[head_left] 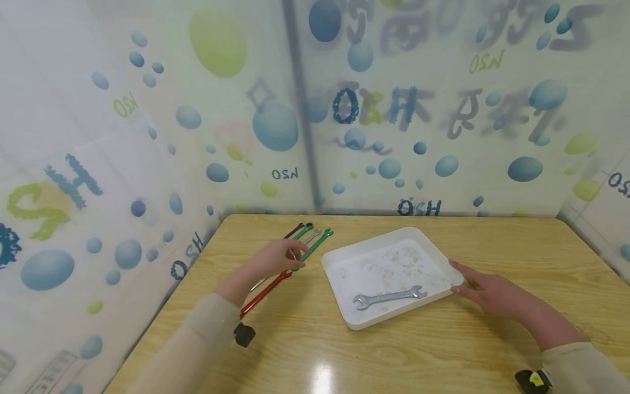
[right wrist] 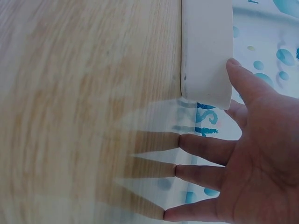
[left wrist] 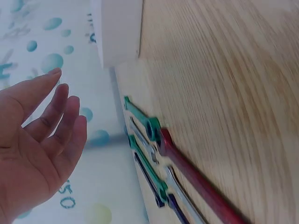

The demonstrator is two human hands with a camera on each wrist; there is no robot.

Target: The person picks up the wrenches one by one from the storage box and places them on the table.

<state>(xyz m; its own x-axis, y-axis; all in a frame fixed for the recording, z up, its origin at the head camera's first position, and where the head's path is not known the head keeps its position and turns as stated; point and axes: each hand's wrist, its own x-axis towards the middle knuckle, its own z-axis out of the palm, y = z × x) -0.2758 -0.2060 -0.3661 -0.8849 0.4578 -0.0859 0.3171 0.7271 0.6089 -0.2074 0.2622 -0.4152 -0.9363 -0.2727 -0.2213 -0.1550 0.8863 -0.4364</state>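
My left hand hovers over a group of wrenches at the left, its fingers loosely bent with nothing in them. Under and around it lie a red wrench, a green wrench, a second green wrench, a silver wrench and a dark one. A white tray stands right of them, with a silver open-end wrench lying near its front wall. The thumb and index finger of my right hand grip the tray's right corner; its other fingers spread straight over the table.
The wood-grain table ends at the back against a pale curtain printed with bubbles and letters. The curtain also stands along the left side. Each wrist carries a small dark device.
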